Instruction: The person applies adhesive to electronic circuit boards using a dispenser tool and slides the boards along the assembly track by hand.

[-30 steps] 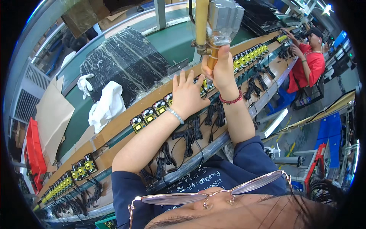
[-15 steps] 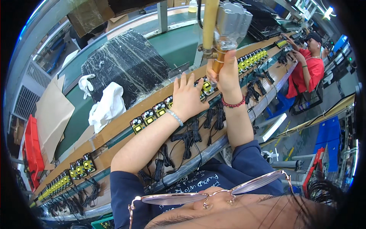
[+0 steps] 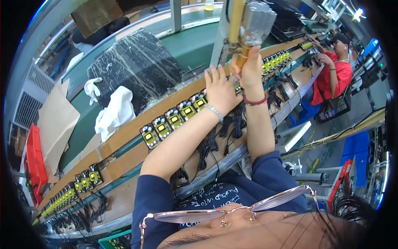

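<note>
An amber-barrelled dispensing tool (image 3: 243, 58) with a clear plastic-wrapped top is gripped upright in my right hand (image 3: 251, 74), thumb up along its side. Its lower tip is hidden by my hands. Close beside it, my left hand (image 3: 222, 94) lies palm down with fingers stretched over a row of small circuit boards (image 3: 175, 119) with yellow transformers. Whether those fingers press on a board cannot be made out. Black bundled cables (image 3: 203, 155) hang from the boards toward me, partly behind my left forearm.
A yellow pipe (image 3: 236, 20) rises beside the tool. Behind the row are a black plastic-wrapped slab (image 3: 132, 70) and a white cloth (image 3: 115, 112) on a green belt (image 3: 195, 45). More boards (image 3: 88, 179) sit at left. A co-worker in red (image 3: 338, 79) handles boards at far right.
My left hand has moved right and slightly farther away along the row, closer to my right hand, uncovering more boards. My right hand and the tool have shifted slightly right.
</note>
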A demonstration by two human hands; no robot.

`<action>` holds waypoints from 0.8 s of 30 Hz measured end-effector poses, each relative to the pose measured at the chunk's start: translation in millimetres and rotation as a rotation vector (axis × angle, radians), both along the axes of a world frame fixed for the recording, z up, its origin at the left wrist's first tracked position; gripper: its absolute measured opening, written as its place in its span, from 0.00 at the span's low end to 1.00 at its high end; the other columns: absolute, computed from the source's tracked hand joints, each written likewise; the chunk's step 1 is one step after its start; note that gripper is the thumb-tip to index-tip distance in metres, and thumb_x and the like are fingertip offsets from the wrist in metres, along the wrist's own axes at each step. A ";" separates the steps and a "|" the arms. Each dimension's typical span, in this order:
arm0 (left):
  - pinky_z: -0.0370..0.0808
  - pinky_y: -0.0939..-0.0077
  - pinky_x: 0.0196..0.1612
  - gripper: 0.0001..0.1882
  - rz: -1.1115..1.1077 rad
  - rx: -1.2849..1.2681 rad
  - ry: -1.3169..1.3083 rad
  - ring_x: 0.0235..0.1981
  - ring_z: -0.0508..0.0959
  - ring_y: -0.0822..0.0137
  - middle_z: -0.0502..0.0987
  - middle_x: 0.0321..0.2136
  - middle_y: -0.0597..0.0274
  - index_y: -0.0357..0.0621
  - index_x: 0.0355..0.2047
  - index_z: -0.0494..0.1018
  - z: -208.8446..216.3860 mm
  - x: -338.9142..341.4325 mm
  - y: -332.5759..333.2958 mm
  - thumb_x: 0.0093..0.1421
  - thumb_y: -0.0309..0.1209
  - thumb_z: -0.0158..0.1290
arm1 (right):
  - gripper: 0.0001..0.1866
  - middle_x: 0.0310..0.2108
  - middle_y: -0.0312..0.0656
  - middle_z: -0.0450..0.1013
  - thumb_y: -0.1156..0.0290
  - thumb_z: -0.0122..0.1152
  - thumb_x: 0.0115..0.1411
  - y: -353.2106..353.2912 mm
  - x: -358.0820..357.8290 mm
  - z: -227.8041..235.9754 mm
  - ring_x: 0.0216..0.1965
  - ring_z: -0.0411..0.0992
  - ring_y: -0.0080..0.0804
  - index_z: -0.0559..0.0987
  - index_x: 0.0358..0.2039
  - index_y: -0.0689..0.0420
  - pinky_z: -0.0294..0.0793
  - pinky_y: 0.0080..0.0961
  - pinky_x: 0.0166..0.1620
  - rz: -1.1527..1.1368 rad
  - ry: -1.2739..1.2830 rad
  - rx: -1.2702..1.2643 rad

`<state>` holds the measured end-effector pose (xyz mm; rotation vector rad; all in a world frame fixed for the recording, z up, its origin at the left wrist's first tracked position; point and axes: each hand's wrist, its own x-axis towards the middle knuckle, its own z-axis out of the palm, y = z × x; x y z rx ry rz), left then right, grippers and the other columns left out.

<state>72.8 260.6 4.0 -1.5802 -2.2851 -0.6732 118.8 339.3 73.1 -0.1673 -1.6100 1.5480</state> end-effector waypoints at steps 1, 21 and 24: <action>0.47 0.43 0.62 0.37 -0.008 0.007 0.006 0.61 0.53 0.40 0.60 0.58 0.44 0.45 0.49 0.72 2.5 -3.1 -2.0 0.44 0.56 0.56 | 0.36 0.08 0.32 0.60 0.33 0.36 0.58 -1.4 -0.1 -0.7 0.08 0.57 0.16 0.70 0.21 0.59 0.52 0.13 0.12 0.014 -0.001 -0.015; 0.42 0.42 0.62 0.42 -0.186 -0.372 -0.149 0.64 0.48 0.41 0.57 0.60 0.45 0.55 0.56 0.66 23.0 -24.0 -10.8 0.41 0.57 0.59 | 0.36 0.12 0.33 0.62 0.33 0.44 0.55 -4.2 0.3 4.8 0.11 0.58 0.15 0.69 0.24 0.61 0.54 0.13 0.15 0.042 0.023 -0.019; 0.43 0.41 0.62 0.43 -0.188 -0.337 -0.145 0.64 0.49 0.40 0.57 0.60 0.45 0.55 0.57 0.65 18.3 -24.8 -10.7 0.41 0.57 0.59 | 0.36 0.12 0.33 0.62 0.34 0.44 0.56 -3.4 0.6 3.9 0.11 0.58 0.15 0.69 0.26 0.62 0.54 0.13 0.15 0.032 0.006 -0.005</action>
